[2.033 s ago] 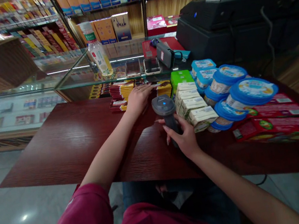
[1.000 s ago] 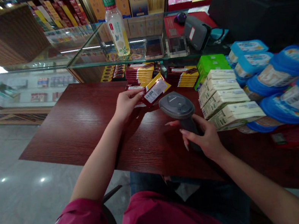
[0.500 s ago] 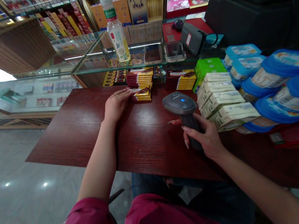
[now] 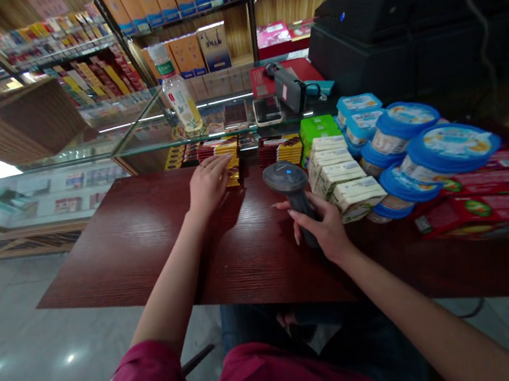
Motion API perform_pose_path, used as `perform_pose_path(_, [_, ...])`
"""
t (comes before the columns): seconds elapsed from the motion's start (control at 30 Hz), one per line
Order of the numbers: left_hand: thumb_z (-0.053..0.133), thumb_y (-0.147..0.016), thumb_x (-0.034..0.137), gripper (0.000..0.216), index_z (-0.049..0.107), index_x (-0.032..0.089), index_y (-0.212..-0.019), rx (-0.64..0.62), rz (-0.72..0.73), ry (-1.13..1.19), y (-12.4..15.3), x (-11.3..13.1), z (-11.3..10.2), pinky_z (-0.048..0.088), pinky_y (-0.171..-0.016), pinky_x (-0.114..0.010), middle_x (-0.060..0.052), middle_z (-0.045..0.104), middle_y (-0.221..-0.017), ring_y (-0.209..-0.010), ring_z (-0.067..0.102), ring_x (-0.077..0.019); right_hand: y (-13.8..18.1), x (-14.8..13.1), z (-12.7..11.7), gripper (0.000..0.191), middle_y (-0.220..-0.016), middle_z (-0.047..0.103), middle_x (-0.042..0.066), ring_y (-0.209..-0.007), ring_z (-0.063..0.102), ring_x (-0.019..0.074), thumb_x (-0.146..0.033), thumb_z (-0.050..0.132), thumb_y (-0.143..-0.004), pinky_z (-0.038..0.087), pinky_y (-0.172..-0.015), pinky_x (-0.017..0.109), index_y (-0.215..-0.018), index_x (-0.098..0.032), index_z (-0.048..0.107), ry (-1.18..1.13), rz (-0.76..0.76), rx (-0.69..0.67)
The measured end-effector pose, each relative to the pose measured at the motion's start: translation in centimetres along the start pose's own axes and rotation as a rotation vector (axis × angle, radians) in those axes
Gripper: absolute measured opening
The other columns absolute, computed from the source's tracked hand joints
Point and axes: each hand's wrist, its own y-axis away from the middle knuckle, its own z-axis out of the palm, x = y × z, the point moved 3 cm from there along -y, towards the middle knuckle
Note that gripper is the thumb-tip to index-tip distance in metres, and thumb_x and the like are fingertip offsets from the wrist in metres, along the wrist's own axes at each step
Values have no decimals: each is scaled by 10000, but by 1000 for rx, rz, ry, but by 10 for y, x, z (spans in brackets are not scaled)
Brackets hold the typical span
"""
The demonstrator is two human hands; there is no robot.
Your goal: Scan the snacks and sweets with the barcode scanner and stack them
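Note:
My right hand (image 4: 330,228) is wrapped round the handle of a dark grey barcode scanner (image 4: 286,178), held upright above the brown tabletop, with a blue light on its head. At the far side of the table, my left hand (image 4: 208,185) reaches over a stack of chocolate bars (image 4: 234,173) in yellow and dark red wrappers. Its fingers lie stretched out across the stack and cover part of it. Another stack of similar bars (image 4: 279,149) sits to the right, beyond the scanner.
Cream-coloured boxes (image 4: 350,190), a green pack (image 4: 319,131), blue-lidded tubs (image 4: 453,145) and red boxes (image 4: 494,208) crowd the right side. Behind the table, a glass counter (image 4: 150,130) bears a bottle (image 4: 180,98) and a small dark grey device (image 4: 290,91).
My left hand has moved from the stack's left edge to over its top, fingers now straighter. The camera view has shifted right and tilted up. The scanner stays in my right hand.

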Motion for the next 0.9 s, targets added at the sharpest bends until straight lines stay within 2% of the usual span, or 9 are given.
perform_pose_path(0.1, [575, -1019, 171, 530, 571, 195, -1548, -154, 167, 37, -37, 36, 34, 448, -1266, -452, -108, 588, -1601, -1510, 538, -240, -2, 0, -1, 378, -1115, 824, 103, -440, 581, 99, -499, 831, -848, 501, -405, 276, -1047, -209, 693, 8, -19, 13])
perform_pose_path(0.17, [609, -996, 138, 586, 529, 147, -1577, -229, 193, 9, -60, 53, 55, 410, -1296, -447, -143, 515, -1652, -1569, 465, -253, -2, 2, -1, 382, -1102, 824, 99, -439, 580, 98, -502, 829, -848, 497, -408, 272, -1053, -210, 692, 27, -35, 3])
perform_pose_path(0.23, [618, -983, 107, 560, 563, 90, -1540, -291, 166, -37, -76, 62, 70, 397, -1303, -445, -184, 533, -1626, -1569, 465, -278, -1, 5, -2, 396, -1092, 825, 99, -429, 575, 96, -513, 825, -848, 492, -403, 270, -1060, -208, 689, 48, -49, -4])
perform_pose_path(0.3, [592, -993, 95, 478, 640, 89, -1469, -312, 127, -58, -81, 65, 72, 429, -1278, -445, -195, 612, -1550, -1505, 549, -290, 0, 6, -4, 407, -1083, 827, 100, -424, 573, 97, -526, 820, -848, 492, -399, 269, -1060, -206, 685, 62, -60, -7])
perform_pose_path(0.43, [596, -1010, 146, 426, 712, 208, -1415, -193, 54, 72, -59, 59, 48, 544, -1150, -430, -127, 719, -1434, -1324, 703, -293, 3, 5, -4, 405, -1121, 821, 115, -457, 594, 98, -517, 813, -868, 527, -434, 275, -1095, -204, 692, 60, -45, -38])
perform_pose_path(0.53, [622, -1025, 251, 360, 757, 257, -1359, -63, -150, 306, -29, 40, 23, 605, -1033, -391, -71, 802, -1284, -1141, 784, -273, 4, 3, -3, 418, -1138, 818, 121, -459, 599, 96, -517, 805, -878, 535, -433, 273, -1124, -199, 693, 55, -23, -64])
perform_pose_path(0.6, [669, -1006, 333, 309, 807, 234, -1265, -32, -289, 503, -9, 25, 13, 622, -997, -386, -64, 831, -1197, -1073, 799, -267, 6, 2, -1, 432, -1114, 823, 121, -446, 590, 95, -522, 807, -874, 524, -414, 268, -1131, -192, 696, 60, -15, -95])
perform_pose_path(0.73, [766, -915, 503, 439, 831, 165, -1188, -45, -483, 814, 28, -1, 11, 654, -922, -412, -115, 823, -1206, -1062, 792, -290, 11, 1, 5, 412, -1133, 820, 124, -460, 594, 94, -486, 826, -866, 527, -423, 268, -1126, -193, 700, 68, 19, -167])
perform_pose_path(0.9, [809, -868, 529, 483, 832, 172, -1193, -90, -605, 913, 48, -9, 16, 677, -866, -413, -121, 838, -1133, -1002, 801, -279, 14, 3, 7, 389, -1123, 824, 108, -466, 580, 85, -434, 852, -852, 517, -437, 261, -1119, -207, 683, 99, 94, -195])
